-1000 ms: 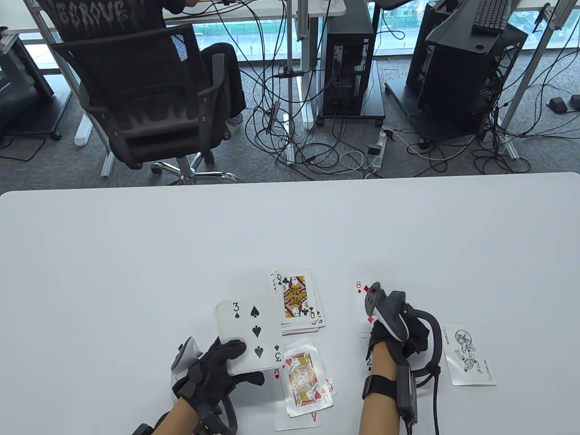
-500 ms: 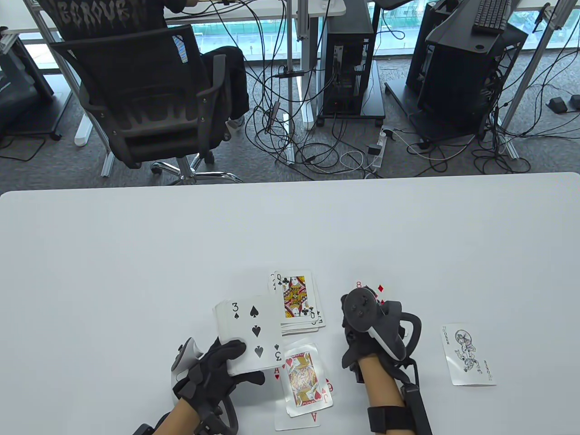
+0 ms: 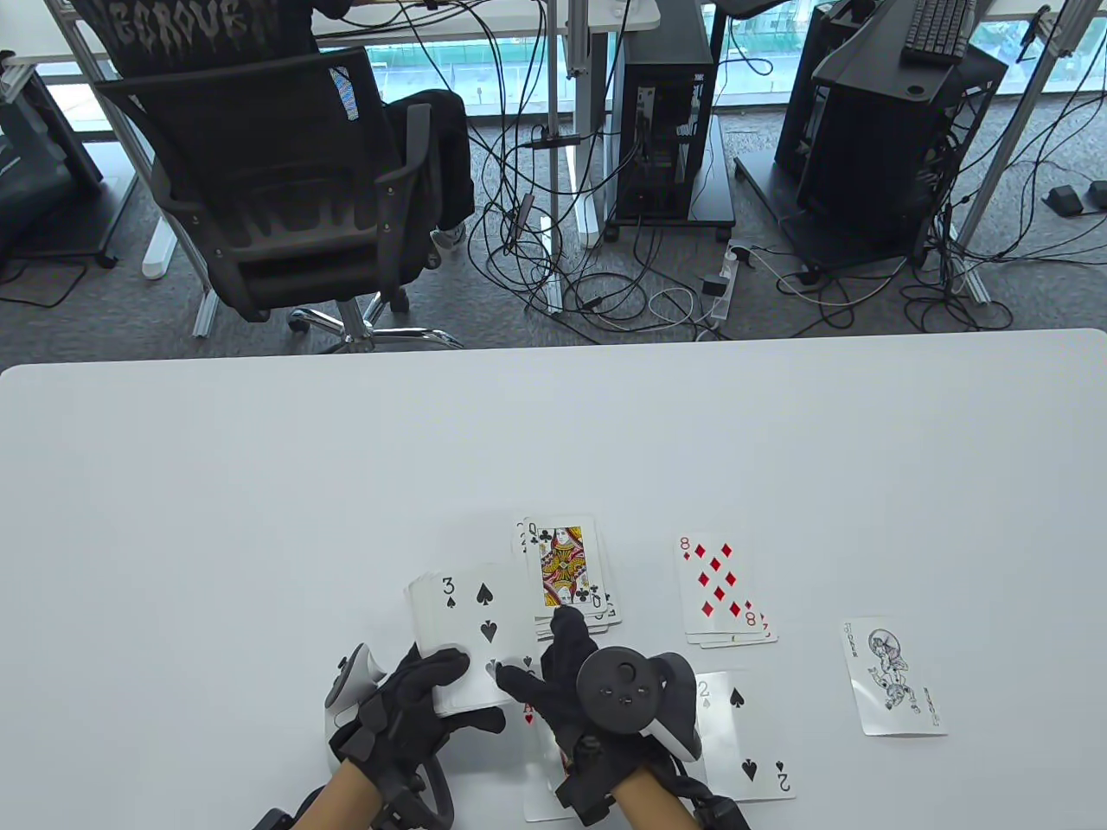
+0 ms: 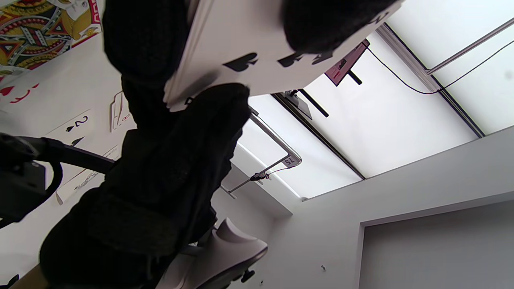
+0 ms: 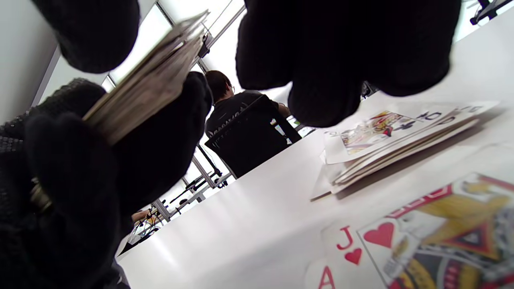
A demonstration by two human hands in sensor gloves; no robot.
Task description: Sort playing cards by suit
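The left hand (image 3: 406,700) gripped the deck (image 3: 471,635), three of spades up, its long axis running near to far over the tabletop (image 3: 259,484). The right hand (image 3: 562,683) was at the deck's right near corner, fingers extended and gripping nothing. The lone two of spades (image 3: 748,735) lay just right of that hand.

Bench (image 3: 259,484), near edge: left hand (image 3: 406,705) holds deck (image 3: 471,635), 3 of spades on top. Just behind-right of deck: clubs pile (image 3: 571,575), queen on top. Right hand (image 3: 588,700) sits btwn deck & 2 of spades (image 3: 748,743), over hearts pile (image 5: 421,237). Diamonds pile (image 3: 722,592) lies right of clubs pile, behind 2 of spades. Joker (image 3: 891,679) lies furthest right.
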